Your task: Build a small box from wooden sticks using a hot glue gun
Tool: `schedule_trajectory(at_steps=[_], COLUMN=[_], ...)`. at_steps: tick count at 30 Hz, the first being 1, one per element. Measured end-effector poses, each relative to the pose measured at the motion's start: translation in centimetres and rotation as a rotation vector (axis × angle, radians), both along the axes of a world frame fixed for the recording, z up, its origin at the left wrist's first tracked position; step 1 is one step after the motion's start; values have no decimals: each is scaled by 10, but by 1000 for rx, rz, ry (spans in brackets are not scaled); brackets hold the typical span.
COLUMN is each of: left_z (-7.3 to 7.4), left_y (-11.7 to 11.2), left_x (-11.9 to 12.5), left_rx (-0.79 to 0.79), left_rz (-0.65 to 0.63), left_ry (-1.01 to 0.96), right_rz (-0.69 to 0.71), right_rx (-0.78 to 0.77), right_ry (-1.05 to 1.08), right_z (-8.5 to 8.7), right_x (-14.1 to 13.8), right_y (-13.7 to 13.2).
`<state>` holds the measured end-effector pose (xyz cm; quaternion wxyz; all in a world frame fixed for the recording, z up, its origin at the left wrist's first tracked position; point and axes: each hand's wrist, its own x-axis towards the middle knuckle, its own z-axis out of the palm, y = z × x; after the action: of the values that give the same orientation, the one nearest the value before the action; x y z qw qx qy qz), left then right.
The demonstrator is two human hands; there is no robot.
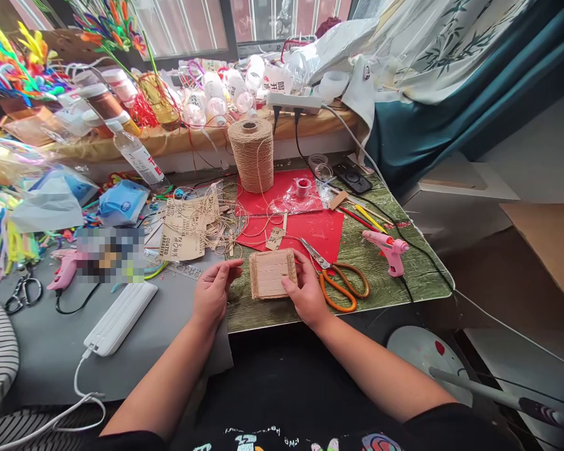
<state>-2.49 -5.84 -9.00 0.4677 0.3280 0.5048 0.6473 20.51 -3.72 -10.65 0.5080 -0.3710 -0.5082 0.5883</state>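
Note:
My right hand (309, 289) grips a small square craft-stick panel (270, 275) by its right side, thumb on its face. Pale sticks lie side by side across it, and twine covers its left and right edges. Just left of the panel is my left hand (215, 289), its thumb and forefinger pinched together; anything between them is too small to make out. Orange-handled scissors (342, 282) lie beside my right hand, blades pointing up and left. Beyond the panel, a large spool of twine (251, 156) stands upright, with loose strands trailing over the table.
A pink glue gun (388, 249) stands near the table's right edge, its black cable hanging down. Red sheets (305, 235) lie under the spool. Sandpaper pieces (185, 232), a white power strip (121, 318) and a plastic bottle (138, 156) are on the left.

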Motion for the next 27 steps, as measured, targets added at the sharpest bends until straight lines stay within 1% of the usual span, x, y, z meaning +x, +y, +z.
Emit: schedule_trajectory(at_steps=[7, 12, 13, 15, 17, 18, 20, 22, 23, 24, 27], left_z=[1, -2, -3, -4, -4, -3, -1, 2, 3, 4, 4], left_y=[3, 3, 2, 0, -3, -4, -8, -10, -12, -13, -14], left_x=[-3, -3, -2, 1, 6, 9, 15, 19, 20, 21, 19], left_rx=[131, 198, 219, 268, 303, 306, 303, 296, 289, 280, 264], left_rz=[-14, -72, -115, -254, -402, -439, -435, -386, -367, -353, -300], left_ry=[-15, 56, 101, 247, 432, 514, 611, 609, 581, 544, 448], right_rz=[-7, -12, -21, -30, -8, 23, 124, 231, 255, 257, 222], right_rx=[-18, -37, -42, -72, -134, -176, -265, -319, -310, -272, -74], right_ry=[25, 77, 88, 132, 215, 265, 350, 375, 357, 320, 170], right_z=[3, 7, 8, 9, 10, 10, 9, 6, 5, 4, 5], right_x=[-2, 2, 3, 3, 2, 1, -2, -3, -3, -2, 0], right_y=[0, -1, -1, 0, 2, 2, 3, 2, 1, -1, -7])
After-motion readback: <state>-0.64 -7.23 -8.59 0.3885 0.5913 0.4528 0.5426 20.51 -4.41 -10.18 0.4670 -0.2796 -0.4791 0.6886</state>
